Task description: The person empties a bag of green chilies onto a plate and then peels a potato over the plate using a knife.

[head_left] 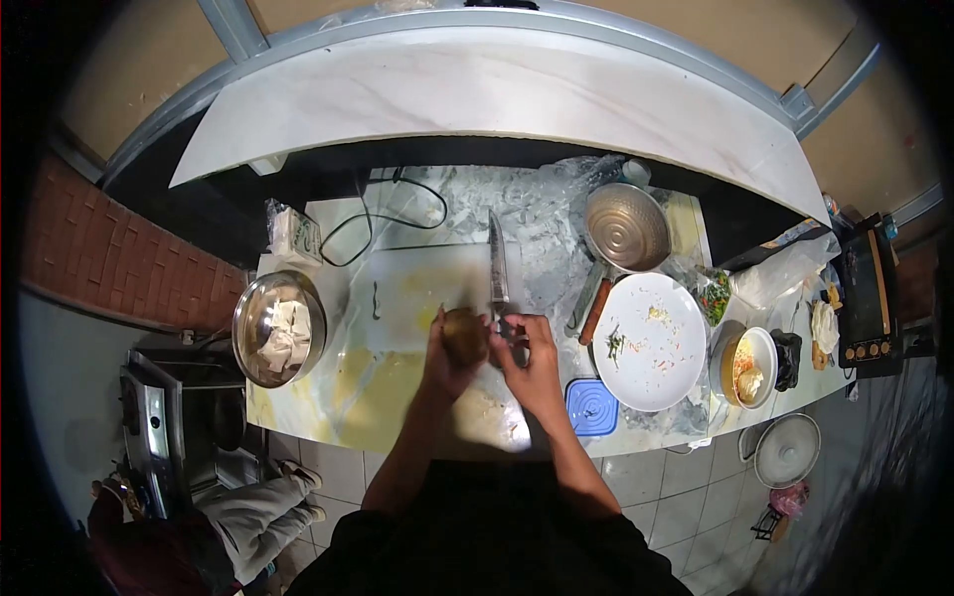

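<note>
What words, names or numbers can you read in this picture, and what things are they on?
None can be read clearly.
White packet at the back left: greenish marks, too small and blurred to read.
Black oven on the right: any marks on its front are too small to read.

Just the one view, worn on the person's head, and it's looking forward and steeply down over the counter [323,412]! It's close in: the left hand [447,358] and right hand [532,363] sit near mid-frame, forearms rising from below. And it's wide, bowing the shelf [497,89] across the top, catching floor [636,479] beneath, corners falling to black.
</note>
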A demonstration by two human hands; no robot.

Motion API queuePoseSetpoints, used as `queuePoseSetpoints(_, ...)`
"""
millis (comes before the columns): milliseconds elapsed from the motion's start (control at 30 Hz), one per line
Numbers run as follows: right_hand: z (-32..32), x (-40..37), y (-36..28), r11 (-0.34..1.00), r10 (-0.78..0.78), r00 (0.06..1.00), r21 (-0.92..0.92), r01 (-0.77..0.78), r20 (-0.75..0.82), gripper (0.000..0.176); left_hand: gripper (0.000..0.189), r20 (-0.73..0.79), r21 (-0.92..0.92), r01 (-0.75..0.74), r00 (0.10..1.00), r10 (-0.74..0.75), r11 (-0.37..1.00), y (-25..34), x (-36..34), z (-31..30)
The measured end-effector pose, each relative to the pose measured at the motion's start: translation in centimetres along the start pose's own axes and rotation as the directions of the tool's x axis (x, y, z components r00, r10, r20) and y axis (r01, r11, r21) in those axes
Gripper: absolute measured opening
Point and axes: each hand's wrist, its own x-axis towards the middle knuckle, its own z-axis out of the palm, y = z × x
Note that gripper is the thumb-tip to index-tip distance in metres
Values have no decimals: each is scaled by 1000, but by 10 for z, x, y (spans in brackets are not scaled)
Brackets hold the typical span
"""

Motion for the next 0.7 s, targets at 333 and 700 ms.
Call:
queuePoseSetpoints(333, 45, 27, 59, 806, 178, 984, -576, -134, 21, 27, 51, -85, 258, -14, 996, 37, 966, 49, 31, 3)
queuePoseSetpoints(700, 9, 25, 84, 841, 508, 817, 49, -539, 273, 22, 57, -201, 508, 60, 978, 51, 859, 35, 47, 13)
